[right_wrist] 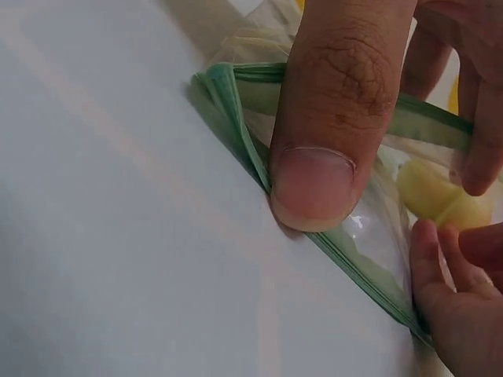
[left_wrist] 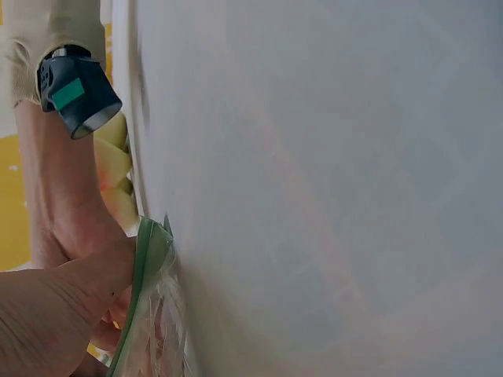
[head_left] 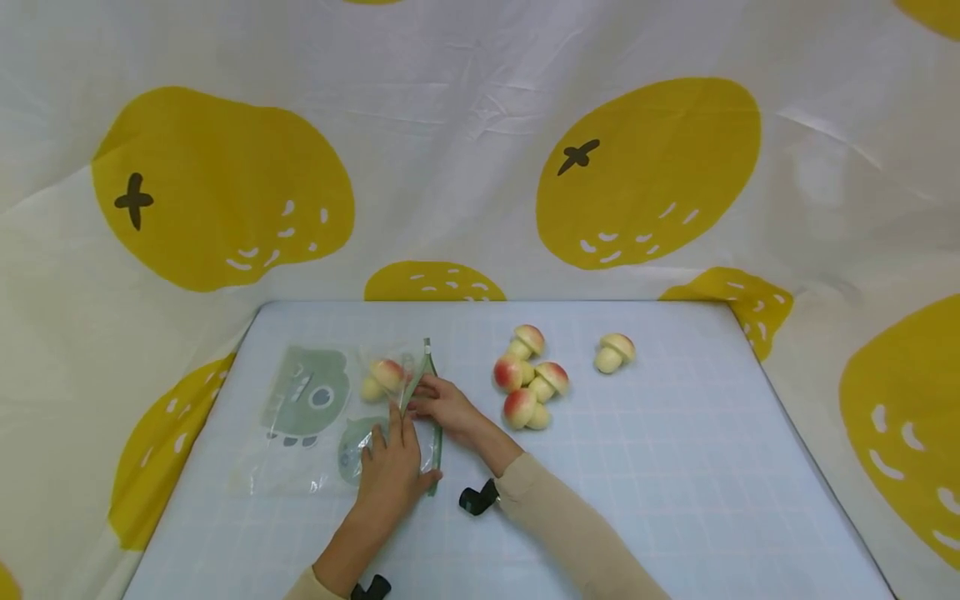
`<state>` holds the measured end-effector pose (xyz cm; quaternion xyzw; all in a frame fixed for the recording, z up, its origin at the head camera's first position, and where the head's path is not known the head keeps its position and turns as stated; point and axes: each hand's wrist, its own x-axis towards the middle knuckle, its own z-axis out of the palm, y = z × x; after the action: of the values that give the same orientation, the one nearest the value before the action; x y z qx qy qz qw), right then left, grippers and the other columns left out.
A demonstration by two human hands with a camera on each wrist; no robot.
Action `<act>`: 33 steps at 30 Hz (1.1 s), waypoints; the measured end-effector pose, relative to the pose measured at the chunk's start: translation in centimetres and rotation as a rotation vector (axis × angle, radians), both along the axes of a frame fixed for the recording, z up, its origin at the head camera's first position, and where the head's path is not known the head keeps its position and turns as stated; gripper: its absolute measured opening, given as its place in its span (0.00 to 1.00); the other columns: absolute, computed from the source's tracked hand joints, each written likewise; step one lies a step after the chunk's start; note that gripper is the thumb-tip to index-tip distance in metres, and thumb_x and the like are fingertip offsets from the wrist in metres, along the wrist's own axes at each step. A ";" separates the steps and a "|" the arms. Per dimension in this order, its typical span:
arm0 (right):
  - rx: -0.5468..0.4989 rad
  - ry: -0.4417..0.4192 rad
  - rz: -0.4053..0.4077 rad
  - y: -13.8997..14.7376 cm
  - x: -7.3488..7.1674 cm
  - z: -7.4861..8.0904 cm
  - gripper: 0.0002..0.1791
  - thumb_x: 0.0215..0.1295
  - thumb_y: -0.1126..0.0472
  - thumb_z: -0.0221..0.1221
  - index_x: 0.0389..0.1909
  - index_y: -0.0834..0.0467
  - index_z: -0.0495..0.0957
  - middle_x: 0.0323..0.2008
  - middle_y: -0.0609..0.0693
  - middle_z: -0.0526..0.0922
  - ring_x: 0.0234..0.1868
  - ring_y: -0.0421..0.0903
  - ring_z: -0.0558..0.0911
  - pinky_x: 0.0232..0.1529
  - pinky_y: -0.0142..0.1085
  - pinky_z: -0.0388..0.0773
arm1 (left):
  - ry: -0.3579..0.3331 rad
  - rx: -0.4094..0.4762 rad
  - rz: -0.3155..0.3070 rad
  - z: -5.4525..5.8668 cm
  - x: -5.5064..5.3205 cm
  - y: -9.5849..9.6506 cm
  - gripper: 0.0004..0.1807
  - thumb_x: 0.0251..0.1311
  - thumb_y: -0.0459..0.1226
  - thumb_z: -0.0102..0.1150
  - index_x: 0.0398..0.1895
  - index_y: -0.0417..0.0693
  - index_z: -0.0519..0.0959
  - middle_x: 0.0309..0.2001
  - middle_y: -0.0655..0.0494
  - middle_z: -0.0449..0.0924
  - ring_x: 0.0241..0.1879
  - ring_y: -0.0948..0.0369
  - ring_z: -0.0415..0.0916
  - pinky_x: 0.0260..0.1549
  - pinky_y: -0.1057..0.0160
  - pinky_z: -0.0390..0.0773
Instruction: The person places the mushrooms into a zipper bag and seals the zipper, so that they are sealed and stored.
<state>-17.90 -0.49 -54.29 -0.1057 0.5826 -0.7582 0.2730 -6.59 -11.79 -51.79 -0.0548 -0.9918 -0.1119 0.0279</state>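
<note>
A clear zip bag point(head_left: 247, 467) with green monster prints lies flat on the table, its green-edged mouth point(right_wrist: 354, 267) parted toward the right. Inside, near the mouth, is a toy mushroom point(head_left: 384, 375) with a red-tinged cap and cream stem. My left hand point(head_left: 390, 475) spreads over the bag, fingers on the upper layer. Its thumb point(right_wrist: 318, 165) presses the green edge in the right wrist view. From the right, my right hand point(head_left: 450, 408) reaches into the mouth, its bent fingers close to the mushroom. In the left wrist view, the left thumb point(left_wrist: 94, 275) partly hides the right hand.
Several more toy mushrooms point(head_left: 525, 408) lie clustered right of the bag. Another mushroom point(head_left: 615, 353) sits alone farther right. Dark cameras point(head_left: 480, 498) stick out from both wrists. Behind the table's back edge hangs a white cloth point(head_left: 450, 167) printed with yellow fruit.
</note>
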 end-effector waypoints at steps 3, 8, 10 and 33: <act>-0.032 -0.034 0.003 -0.4 -0.2 0.0 0.32 0.60 0.83 0.48 0.68 0.68 0.68 0.59 0.62 0.78 0.46 0.46 0.81 0.47 0.37 0.78 | 0.012 -0.002 -0.001 -0.1 0.0 -0.1 0.62 0.39 0.56 0.81 0.69 0.24 0.61 0.73 0.27 0.52 0.60 0.25 0.64 0.47 0.28 0.71; -0.062 -0.071 0.012 -0.8 -0.5 0.0 0.36 0.59 0.84 0.45 0.71 0.65 0.66 0.61 0.61 0.77 0.44 0.45 0.80 0.44 0.35 0.76 | 0.021 0.000 -0.017 -0.1 0.0 -0.2 0.63 0.38 0.55 0.82 0.69 0.23 0.61 0.73 0.27 0.52 0.61 0.25 0.63 0.46 0.27 0.71; -0.066 -0.086 0.021 -1.0 -0.6 0.0 0.36 0.60 0.84 0.44 0.71 0.64 0.66 0.60 0.61 0.78 0.43 0.45 0.80 0.44 0.35 0.76 | 0.017 0.002 -0.021 -0.1 0.0 -0.2 0.63 0.38 0.55 0.82 0.69 0.24 0.61 0.73 0.27 0.52 0.61 0.25 0.63 0.47 0.27 0.70; -0.059 -0.140 0.162 -1.8 -1.1 -0.7 0.35 0.63 0.84 0.44 0.71 0.63 0.67 0.59 0.64 0.78 0.56 0.52 0.81 0.55 0.40 0.76 | -0.023 -0.022 0.000 0.1 0.2 -0.2 0.66 0.41 0.57 0.80 0.72 0.25 0.56 0.74 0.29 0.51 0.62 0.28 0.63 0.48 0.22 0.65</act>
<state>-19.00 -2.31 -55.00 -0.1072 0.5293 -0.7559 0.3700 -6.43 -12.01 -51.70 -0.0540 -0.9932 -0.1015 0.0158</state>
